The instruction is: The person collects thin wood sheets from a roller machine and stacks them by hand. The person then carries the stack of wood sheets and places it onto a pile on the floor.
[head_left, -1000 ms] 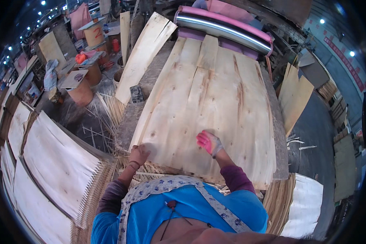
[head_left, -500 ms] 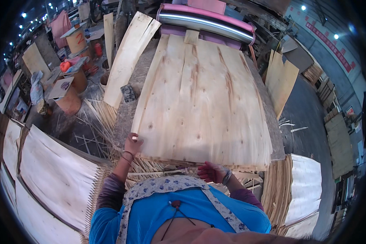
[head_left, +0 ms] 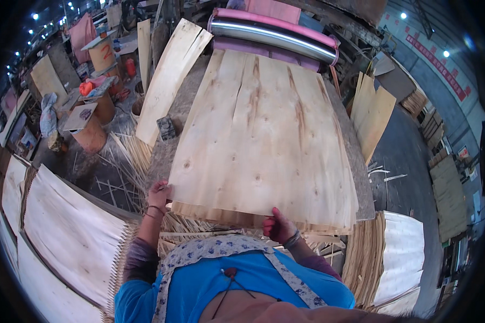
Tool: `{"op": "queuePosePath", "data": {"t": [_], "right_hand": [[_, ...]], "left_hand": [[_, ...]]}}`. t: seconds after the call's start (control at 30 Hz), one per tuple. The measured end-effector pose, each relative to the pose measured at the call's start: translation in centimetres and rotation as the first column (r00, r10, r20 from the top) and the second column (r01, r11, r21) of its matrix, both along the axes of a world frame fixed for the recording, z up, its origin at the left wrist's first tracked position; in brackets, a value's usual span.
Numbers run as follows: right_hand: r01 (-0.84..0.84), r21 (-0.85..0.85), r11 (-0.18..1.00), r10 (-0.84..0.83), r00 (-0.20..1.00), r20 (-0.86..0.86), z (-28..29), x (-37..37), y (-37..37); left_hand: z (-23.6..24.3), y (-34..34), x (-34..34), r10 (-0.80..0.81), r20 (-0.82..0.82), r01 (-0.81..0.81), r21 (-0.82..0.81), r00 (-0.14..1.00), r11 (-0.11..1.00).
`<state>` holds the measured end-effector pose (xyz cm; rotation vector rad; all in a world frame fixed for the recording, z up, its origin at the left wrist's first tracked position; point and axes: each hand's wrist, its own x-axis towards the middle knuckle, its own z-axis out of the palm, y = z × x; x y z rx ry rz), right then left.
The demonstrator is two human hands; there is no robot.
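Observation:
A large pale wood veneer sheet (head_left: 264,145) with brown streaks and knots lies on top of a stack of sheets (head_left: 221,215) in front of me. My left hand (head_left: 159,196) is closed on its near left corner, thumb and fingers pinching the edge. At the middle of the near edge, my right hand (head_left: 279,227) has its thumb up against the sheet and its fingers curled, gripping the rim. Along the near side, the top sheet overhangs the layers beneath it, whose edges show below.
A roller machine (head_left: 275,35) with pink and shiny rollers stands at the far end. A small dark block (head_left: 166,127) sits left of the stack, beside a long veneer strip (head_left: 172,81). More veneer piles (head_left: 75,226) flank me at left and right (head_left: 401,253). Wood scraps (head_left: 129,153) litter the floor.
The top sheet has shifted toward me and slightly left. My left hand has moved left with its corner, and my right hand has gone from loosely open to closed on the near edge.

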<state>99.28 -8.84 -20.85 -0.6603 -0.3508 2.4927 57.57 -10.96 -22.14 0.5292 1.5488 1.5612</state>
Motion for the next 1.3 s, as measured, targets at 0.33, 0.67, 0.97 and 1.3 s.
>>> {"op": "queuePosePath", "data": {"t": [0.33,0.67,0.97,1.3], "right_hand": [[0.254,0.089,0.963,-0.269,0.922,0.28,-2.4,-2.0,19.5],[0.449,0.135,0.883,-0.459,0.887,0.056,-2.0,-8.2,33.1],[0.388,0.307,0.869,-0.412,0.911,0.014,-5.1,-8.1,24.8],[-0.383,0.114,0.917,0.369,0.921,0.124,0.3,-1.7,4.1]], "left_hand": [[-0.2,-0.7,2.7,-0.075,0.009,0.075,-0.156,0.997,0.985],[-7.6,-1.8,1.4,0.017,-0.525,-0.075,-0.09,0.851,0.993],[-6.5,-0.8,3.5,-0.212,-0.913,-0.124,-0.269,0.348,0.955],[-4.0,1.5,-1.6,-0.171,-0.589,0.108,-0.142,0.79,0.984]]}}
